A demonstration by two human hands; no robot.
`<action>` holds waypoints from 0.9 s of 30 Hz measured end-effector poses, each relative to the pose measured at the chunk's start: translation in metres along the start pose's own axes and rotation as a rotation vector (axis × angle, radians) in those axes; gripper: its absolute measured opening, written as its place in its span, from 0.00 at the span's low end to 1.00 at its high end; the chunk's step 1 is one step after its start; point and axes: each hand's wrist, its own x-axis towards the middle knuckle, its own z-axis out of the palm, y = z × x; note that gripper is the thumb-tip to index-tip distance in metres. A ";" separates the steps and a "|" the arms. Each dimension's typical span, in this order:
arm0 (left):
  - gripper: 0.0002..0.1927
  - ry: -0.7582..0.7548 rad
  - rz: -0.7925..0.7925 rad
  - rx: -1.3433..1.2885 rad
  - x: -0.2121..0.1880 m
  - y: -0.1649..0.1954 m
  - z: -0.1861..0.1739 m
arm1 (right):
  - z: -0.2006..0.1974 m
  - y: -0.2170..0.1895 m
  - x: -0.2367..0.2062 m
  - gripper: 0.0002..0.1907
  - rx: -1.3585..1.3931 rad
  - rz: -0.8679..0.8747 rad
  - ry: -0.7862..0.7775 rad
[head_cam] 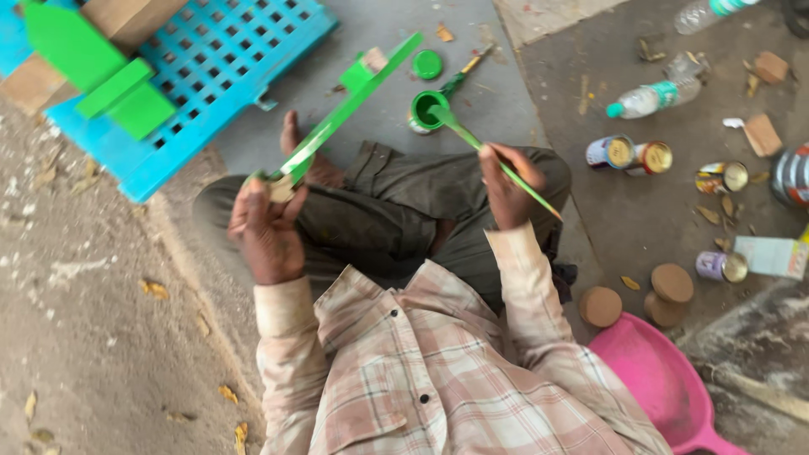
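Note:
My left hand [268, 229] grips the near end of a long wooden strip painted green [345, 108], which slants up to the right over my knee. My right hand [508, 187] holds a green-coated paintbrush [480, 145] by its handle, its bristle end dipped in a small open tin of green paint [425, 110] on the ground ahead. The tin's green lid [428, 64] lies just beyond it. A second brush [465, 72] lies beside the tin.
A blue plastic crate [221, 61] at upper left carries green-painted wooden pieces [93, 67]. Several small tins [630, 154], plastic bottles [653, 98], wooden blocks and round wooden discs [672, 283] lie at right. A pink dustpan [666, 383] sits at lower right.

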 end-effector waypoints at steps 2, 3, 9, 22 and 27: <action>0.12 -0.014 0.007 0.026 -0.002 0.006 -0.001 | 0.012 0.012 0.018 0.11 -0.033 -0.048 -0.043; 0.12 -0.018 0.013 0.038 -0.002 0.008 -0.001 | 0.018 0.017 0.027 0.10 -0.070 -0.124 -0.069; 0.12 -0.012 0.035 0.077 -0.010 0.020 -0.001 | 0.047 0.025 0.054 0.09 -0.215 0.002 -0.177; 0.12 0.002 0.048 0.141 -0.008 0.032 0.013 | 0.061 0.027 0.067 0.06 -0.344 -0.095 -0.259; 0.12 -0.008 0.058 0.140 -0.007 0.033 0.016 | 0.052 0.028 0.064 0.06 -0.312 -0.079 -0.166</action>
